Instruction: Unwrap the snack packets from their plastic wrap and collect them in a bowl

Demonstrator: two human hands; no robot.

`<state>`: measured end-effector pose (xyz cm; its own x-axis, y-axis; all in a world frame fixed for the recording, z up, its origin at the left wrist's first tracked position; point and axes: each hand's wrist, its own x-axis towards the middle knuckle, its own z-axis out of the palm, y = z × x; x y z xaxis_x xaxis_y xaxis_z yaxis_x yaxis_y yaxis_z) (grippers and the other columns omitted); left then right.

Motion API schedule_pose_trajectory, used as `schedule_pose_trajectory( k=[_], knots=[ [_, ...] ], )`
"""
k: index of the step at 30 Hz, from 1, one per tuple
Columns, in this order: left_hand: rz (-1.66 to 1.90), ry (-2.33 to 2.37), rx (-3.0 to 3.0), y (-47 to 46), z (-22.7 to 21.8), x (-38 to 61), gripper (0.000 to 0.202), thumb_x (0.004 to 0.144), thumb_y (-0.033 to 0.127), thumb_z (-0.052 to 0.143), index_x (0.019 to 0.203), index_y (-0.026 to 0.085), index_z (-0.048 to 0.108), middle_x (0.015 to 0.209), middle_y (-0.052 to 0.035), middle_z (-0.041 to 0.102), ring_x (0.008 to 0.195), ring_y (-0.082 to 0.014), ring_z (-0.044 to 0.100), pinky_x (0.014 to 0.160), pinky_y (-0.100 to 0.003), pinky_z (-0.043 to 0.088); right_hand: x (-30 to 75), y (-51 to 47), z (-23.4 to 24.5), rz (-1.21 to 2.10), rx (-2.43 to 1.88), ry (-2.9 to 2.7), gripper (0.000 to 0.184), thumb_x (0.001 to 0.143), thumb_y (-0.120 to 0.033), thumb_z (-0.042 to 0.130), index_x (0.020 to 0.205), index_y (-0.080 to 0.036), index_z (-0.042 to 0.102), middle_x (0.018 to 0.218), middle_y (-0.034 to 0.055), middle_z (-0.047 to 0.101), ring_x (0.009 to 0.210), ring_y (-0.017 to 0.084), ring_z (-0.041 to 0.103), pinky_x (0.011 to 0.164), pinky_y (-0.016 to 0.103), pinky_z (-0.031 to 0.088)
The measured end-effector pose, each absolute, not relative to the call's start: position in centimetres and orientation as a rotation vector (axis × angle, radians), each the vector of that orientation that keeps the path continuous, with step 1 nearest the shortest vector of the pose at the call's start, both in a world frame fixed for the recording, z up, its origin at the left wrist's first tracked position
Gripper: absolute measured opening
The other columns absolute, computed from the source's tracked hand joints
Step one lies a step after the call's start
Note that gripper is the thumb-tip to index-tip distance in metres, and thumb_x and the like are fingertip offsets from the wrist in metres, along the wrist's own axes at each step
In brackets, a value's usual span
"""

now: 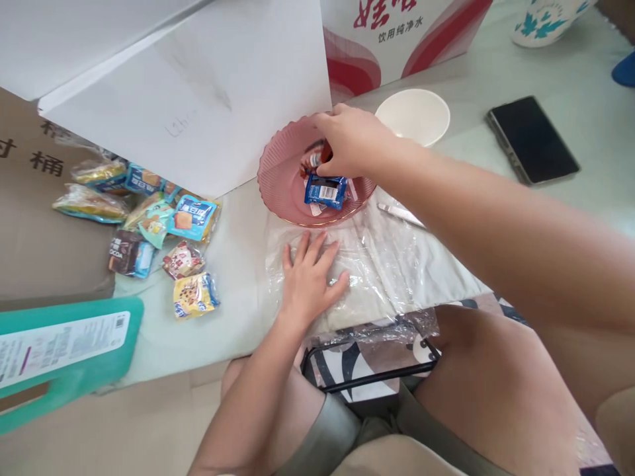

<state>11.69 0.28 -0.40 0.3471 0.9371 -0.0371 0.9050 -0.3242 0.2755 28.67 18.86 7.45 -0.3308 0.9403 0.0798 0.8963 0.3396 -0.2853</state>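
Note:
My right hand (350,139) reaches over the rim of a pink ribbed bowl (278,175). Its fingers and thumb curl around a reddish-brown snack packet (326,152), partly hidden by the hand. Just below the thumb, a blue snack packet (325,192) lies in the bowl among other small wrapped pieces. My left hand (310,281) rests flat with fingers spread on a clear plastic bag (377,271), which is laid over the table in front of the bowl. That hand holds nothing.
Several wrapped snacks (191,218) lie at left, beside a cardboard box (54,244) and a green plastic board (94,357). White boxes (223,99) stand behind. A white bowl (417,116), a phone (536,140) and a patterned paper cup (543,23) are at right.

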Motion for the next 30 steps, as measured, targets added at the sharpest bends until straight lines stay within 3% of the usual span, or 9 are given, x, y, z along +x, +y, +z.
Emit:
schedule_pose_trajectory(
  k=[3,6,8,12,16,19,23,26,30],
  knots=[
    [0.185,1.641,2.364,0.2,-0.4,11.6,0.055,0.094,0.044,0.062,0.146,0.026,0.063,0.162,-0.0134,0.053,0.157,-0.0425,0.039,0.126,-0.074,0.024,30.2,16.0,9.3,0.294,-1.595,-2.312,0.052,0.089,-0.043,0.071,0.134,-0.020,0.063,0.137,0.0158,0.064,0.124,0.037,0.066,0.104,0.056,0.057],
    [0.182,1.628,2.353,0.1,-0.5,11.7,0.055,0.094,0.044,0.062,0.146,0.027,0.063,0.162,-0.0125,0.052,0.157,-0.0427,0.038,0.127,-0.074,0.023,32.5,9.9,10.1,0.265,-1.546,-1.969,0.016,0.091,-0.026,0.063,0.106,-0.024,0.068,0.115,0.0093,0.075,0.109,0.030,0.072,0.099,0.050,0.059],
    [0.204,1.627,2.340,0.2,-0.5,11.8,0.055,0.093,0.044,0.063,0.146,0.028,0.063,0.163,-0.0118,0.052,0.157,-0.0427,0.038,0.127,-0.074,0.021,33.4,5.5,9.4,0.311,-1.460,-1.857,0.008,0.092,-0.023,0.059,0.095,-0.024,0.066,0.100,0.0069,0.078,0.097,0.026,0.075,0.092,0.044,0.060],
    [0.288,1.617,2.322,0.5,-0.4,11.4,0.059,0.091,0.046,0.067,0.147,0.029,0.062,0.163,-0.0112,0.052,0.156,-0.0416,0.040,0.127,-0.071,0.024,33.6,-0.7,5.4,0.657,-1.149,-2.253,0.016,0.095,-0.029,0.059,0.106,-0.024,0.070,0.098,0.0061,0.080,0.089,0.024,0.076,0.082,0.041,0.062],
    [0.303,1.500,2.354,0.7,-0.1,10.2,0.056,0.092,0.037,0.064,0.147,0.026,0.062,0.164,-0.0111,0.051,0.157,-0.0387,0.039,0.124,-0.066,0.033,33.9,-2.0,1.1,0.613,-1.154,-2.468,0.039,0.097,-0.026,0.054,0.132,-0.017,0.067,0.143,0.0152,0.069,0.141,0.038,0.059,0.110,0.058,0.054],
    [0.321,1.472,2.367,0.3,0.1,9.0,0.054,0.092,0.032,0.062,0.145,0.025,0.063,0.163,-0.0115,0.052,0.157,-0.0374,0.039,0.123,-0.063,0.035,34.6,-1.6,-0.2,0.540,-1.230,-2.569,0.050,0.094,-0.028,0.058,0.143,-0.019,0.062,0.158,0.0155,0.056,0.153,0.043,0.044,0.111,0.066,0.051],
    [0.463,1.407,2.397,-1.7,1.1,7.0,0.048,0.088,0.032,0.064,0.135,0.022,0.068,0.154,-0.0129,0.060,0.153,-0.0365,0.045,0.125,-0.059,0.037,35.7,-1.6,0.6,0.512,-1.191,-2.529,0.049,0.093,-0.033,0.059,0.141,-0.021,0.063,0.158,0.0153,0.057,0.152,0.043,0.045,0.114,0.069,0.046],
    [0.384,1.141,2.458,-4.2,2.1,5.6,0.042,0.084,0.037,0.071,0.124,0.025,0.073,0.149,-0.0100,0.065,0.150,-0.0350,0.050,0.125,-0.054,0.040,37.3,-2.0,1.7,0.597,-1.057,-2.487,0.037,0.091,-0.021,0.054,0.124,-0.024,0.070,0.141,0.0113,0.070,0.142,0.037,0.058,0.114,0.062,0.050],
    [0.006,1.080,2.483,-7.1,2.0,4.7,0.064,0.078,0.030,0.080,0.140,0.035,0.066,0.163,-0.0076,0.051,0.159,-0.0416,0.035,0.129,-0.068,0.026,40.8,-3.1,1.7,0.623,-1.090,-2.515,0.054,0.081,-0.007,0.048,0.124,-0.031,0.069,0.138,0.0048,0.072,0.143,0.035,0.058,0.114,0.065,0.050]
  ],
)
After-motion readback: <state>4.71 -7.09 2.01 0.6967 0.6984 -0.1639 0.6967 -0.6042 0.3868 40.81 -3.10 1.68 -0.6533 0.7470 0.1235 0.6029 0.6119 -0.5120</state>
